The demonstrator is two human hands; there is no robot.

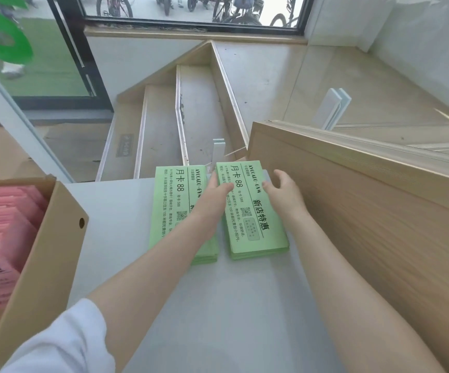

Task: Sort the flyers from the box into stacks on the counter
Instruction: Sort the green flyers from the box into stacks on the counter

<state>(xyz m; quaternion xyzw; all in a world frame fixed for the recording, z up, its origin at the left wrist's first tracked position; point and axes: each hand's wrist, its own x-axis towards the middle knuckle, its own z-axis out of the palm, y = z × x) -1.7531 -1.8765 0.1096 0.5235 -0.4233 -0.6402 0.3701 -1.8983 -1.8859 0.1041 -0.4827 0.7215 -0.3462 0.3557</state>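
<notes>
- Head view: two stacks of green flyers lie side by side on the pale tabletop [218, 305], at its far edge, close together with a narrow gap between them.
- The right green stack [253, 211] lies near a wooden panel [366, 200] that rises along the right side of the tabletop; its top sheet shows black printed text and a QR code.
- The left green stack [175, 208] is partly covered by the left forearm.
- The left hand [212, 200] reaches across the gap, its fingers straight and laid flat, with the fingertips on the left edge of the right stack (grip spread, curled round nothing).
- The right hand [285, 192] is at the right edge of the same stack, fingers loosely spread and slightly bent; whether they touch the paper I cannot tell.
- A cardboard box [46, 251] stands on the left of the tabletop, well apart from the green stacks, with pink flyers [0, 224] packed inside.
- A white sleeve [67, 343] covers the left upper arm at the lower edge.
- Beyond the tabletop, steps [191, 109] lead down towards a window.
</notes>
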